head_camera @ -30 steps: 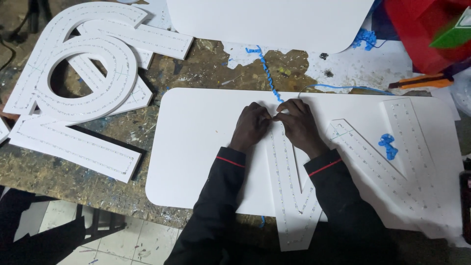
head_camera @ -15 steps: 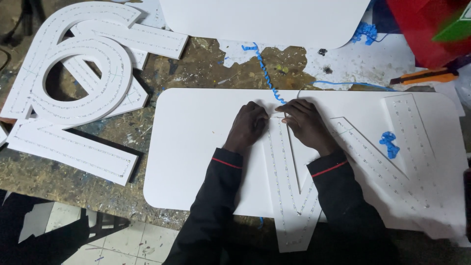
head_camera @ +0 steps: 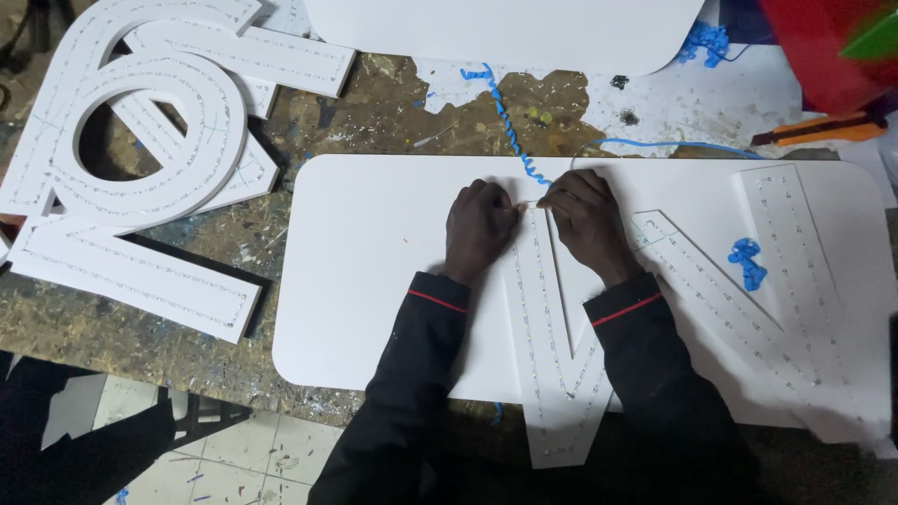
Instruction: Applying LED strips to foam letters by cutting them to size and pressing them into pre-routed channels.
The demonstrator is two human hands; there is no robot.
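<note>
The white letter [head_camera: 552, 355] lies on the white board [head_camera: 374, 281]; left hand [head_camera: 479, 229] and right hand [head_camera: 585, 220] (fingertips pinched together at its top) have barely shifted.

Hidden under the left hand [head_camera: 479, 229] and right hand [head_camera: 585, 224]: the top end of the white cut-out letter [head_camera: 552, 374], along with whatever the fingertips pinch there; too small to tell. Lower part of that letter partly covered by both dark sleeves [head_camera: 645, 374]. Unclear whether the curled blue strip [head_camera: 510, 131] above the letter reaches the fingers. Far right of the letter: a red container [head_camera: 823, 47] cut off by the top and right edges, and an orange-handled tool [head_camera: 818, 131] cut by the right edge. Above the letter: a rounded white board [head_camera: 505, 33] cropped at the top. Far left of the letter: stacked white letters [head_camera: 140, 140] cut at the left edge.
</note>
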